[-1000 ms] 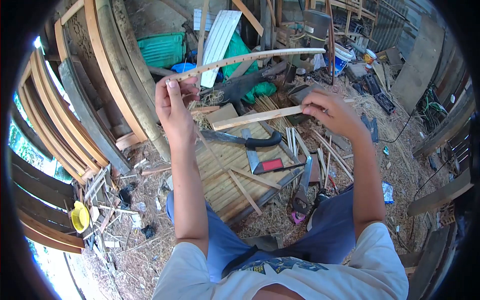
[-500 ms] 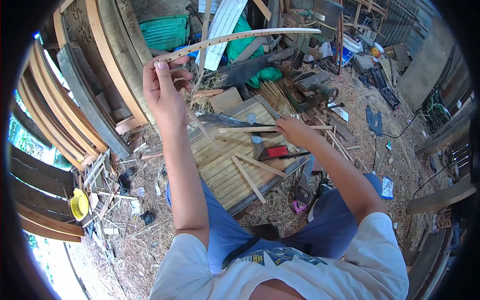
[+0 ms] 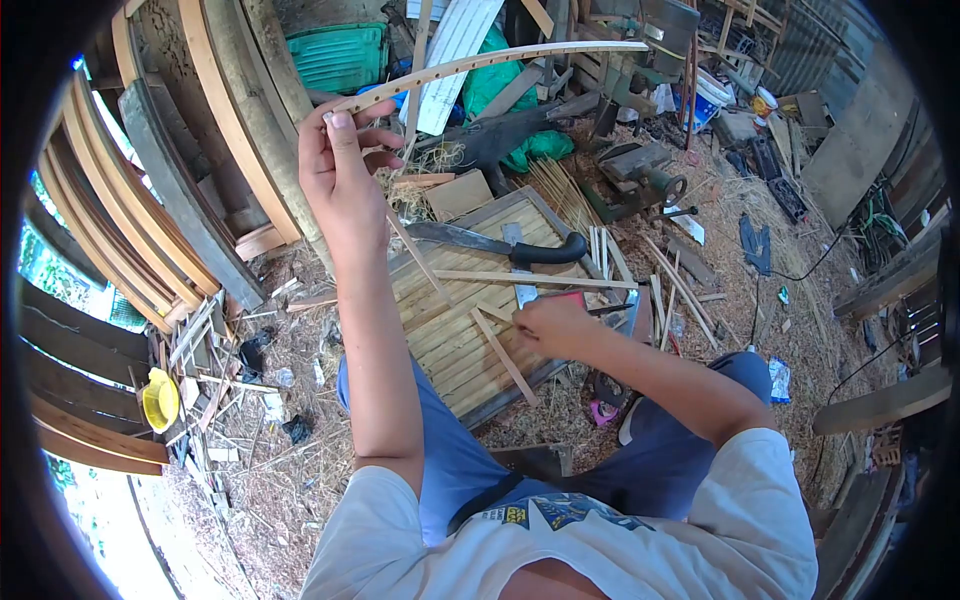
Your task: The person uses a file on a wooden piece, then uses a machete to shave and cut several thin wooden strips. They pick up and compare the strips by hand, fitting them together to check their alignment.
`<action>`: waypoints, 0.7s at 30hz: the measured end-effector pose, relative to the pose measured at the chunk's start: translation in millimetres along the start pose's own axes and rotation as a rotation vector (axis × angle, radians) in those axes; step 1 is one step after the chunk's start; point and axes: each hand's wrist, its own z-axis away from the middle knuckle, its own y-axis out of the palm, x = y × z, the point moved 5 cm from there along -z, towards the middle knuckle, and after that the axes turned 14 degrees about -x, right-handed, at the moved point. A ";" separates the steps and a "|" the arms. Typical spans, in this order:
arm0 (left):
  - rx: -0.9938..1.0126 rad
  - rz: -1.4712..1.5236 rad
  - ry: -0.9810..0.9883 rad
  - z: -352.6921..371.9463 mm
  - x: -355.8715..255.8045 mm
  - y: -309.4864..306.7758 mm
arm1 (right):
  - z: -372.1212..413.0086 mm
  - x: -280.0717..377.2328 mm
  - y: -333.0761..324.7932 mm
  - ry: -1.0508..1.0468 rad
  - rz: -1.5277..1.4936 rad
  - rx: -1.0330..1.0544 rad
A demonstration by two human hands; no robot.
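My left hand [image 3: 345, 165] is raised, thumb and finger pinching one end of a long, curved wooden strip [image 3: 480, 62] with a row of small holes. My right hand [image 3: 552, 326] is low over the slatted wooden board [image 3: 410, 300], fingers closed at a short thin stick [image 3: 497, 315] that they partly cover. Just behind it shows the red part of a tool [image 3: 570, 299]. A longer stick [image 3: 540, 280] lies across the board, with a black-handled machete [image 3: 480, 240] beyond. Another stick [image 3: 505, 358] lies nearer me.
A bench vise [image 3: 645, 175] stands beyond the board. Curved timbers [image 3: 215, 110] lean at the left, near a yellow basin [image 3: 160, 400]. A green crate [image 3: 338, 58] is at the back. Shavings and offcuts cover the ground; a cable [image 3: 800, 270] runs at the right.
My right hand has let go of the longer stick, now lying on the board, and moved toward me to the short stick. My left hand still holds up the holed strip.
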 end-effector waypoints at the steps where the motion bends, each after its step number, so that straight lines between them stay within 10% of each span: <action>1: 0.004 -0.001 0.000 0.5 0.1 1.0 | 3.6 9.5 1.8 0.000 -0.016 0.018; 21: 0.035 0.028 -0.007 7.6 -2.7 11.1 | 11.4 0.2 14.2 0.139 0.060 -0.194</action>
